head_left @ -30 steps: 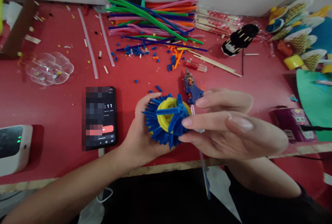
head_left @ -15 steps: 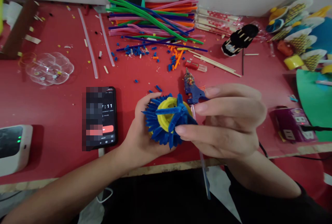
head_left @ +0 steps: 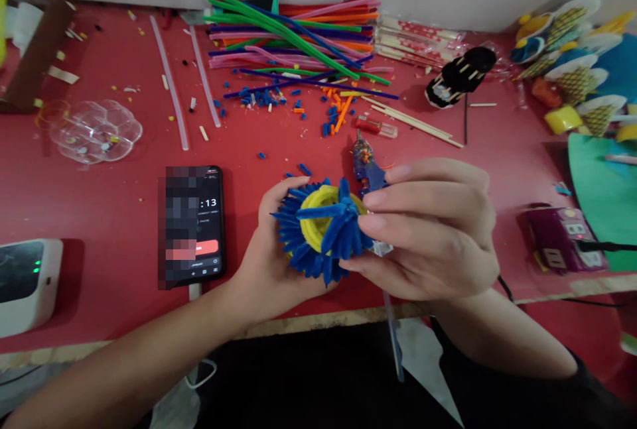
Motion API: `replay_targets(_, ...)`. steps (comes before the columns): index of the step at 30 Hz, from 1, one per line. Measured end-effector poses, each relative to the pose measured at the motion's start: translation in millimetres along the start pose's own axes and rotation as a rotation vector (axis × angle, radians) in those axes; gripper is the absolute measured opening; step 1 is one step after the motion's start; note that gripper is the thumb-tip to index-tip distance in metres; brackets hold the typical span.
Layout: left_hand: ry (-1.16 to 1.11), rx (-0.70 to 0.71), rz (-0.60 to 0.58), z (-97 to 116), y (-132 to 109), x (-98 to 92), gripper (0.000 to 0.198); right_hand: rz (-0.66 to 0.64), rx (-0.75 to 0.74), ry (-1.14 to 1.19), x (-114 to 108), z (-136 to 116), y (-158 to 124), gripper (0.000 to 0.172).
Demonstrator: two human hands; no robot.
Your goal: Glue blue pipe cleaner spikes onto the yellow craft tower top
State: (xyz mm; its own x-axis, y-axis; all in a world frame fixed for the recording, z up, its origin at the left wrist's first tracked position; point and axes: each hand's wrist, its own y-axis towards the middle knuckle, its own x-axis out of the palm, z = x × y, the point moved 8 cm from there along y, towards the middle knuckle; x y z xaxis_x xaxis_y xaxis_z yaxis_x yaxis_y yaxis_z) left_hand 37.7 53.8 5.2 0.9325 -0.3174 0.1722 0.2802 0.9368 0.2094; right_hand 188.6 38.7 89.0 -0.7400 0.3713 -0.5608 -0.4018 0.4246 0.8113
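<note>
My left hand point(head_left: 269, 263) cups a round yellow craft piece point(head_left: 321, 227) studded with short blue pipe-cleaner bits, holding it from below and from the left. My right hand point(head_left: 432, 237) comes in from the right with its fingers curled together, fingertips pressed on the blue bits at the piece's right side. What the right fingers pinch is too small to name. Just behind the fingers lies a blue glue gun point(head_left: 367, 167) on the red table point(head_left: 124, 217).
A phone point(head_left: 194, 225) with a running timer lies left of my hands. A pile of coloured pipe cleaners point(head_left: 293, 34) and cut bits point(head_left: 298, 104) fills the back. A clear plastic tray point(head_left: 94, 130), white device point(head_left: 24, 283), purple power strip point(head_left: 567, 237) and paper crafts point(head_left: 572, 64) surround them.
My right hand's fingers went from stretched out to curled, then closed in leftward onto the blue bits. The left hand and the craft piece stayed put. The phone timer advanced.
</note>
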Motion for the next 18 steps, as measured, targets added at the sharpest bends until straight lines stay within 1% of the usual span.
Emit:
replay_targets(5,-0.001,0.023,-0.043,0.8,1.2,4.7,0.096,-0.009,-0.010,0.044,-2.5,-1.9,0.2,0.019)
replay_targets(9,0.055,0.083,-0.064,4.9,2.3,6.2,0.094,0.001,0.012,0.080,-2.8,-1.4,0.5,0.017)
replay_targets(14,0.072,0.076,-0.039,3.1,1.2,1.9,0.093,0.120,0.058,0.028,-9.9,1.6,2.7,0.006)
replay_targets(16,0.082,0.072,-0.025,3.6,0.4,0.6,0.095,0.122,0.073,0.031,-10.3,4.0,3.6,0.005)
replay_targets(18,0.073,0.044,-0.011,2.4,-0.2,0.2,0.095,0.088,0.087,0.056,-8.0,7.1,4.0,0.002)
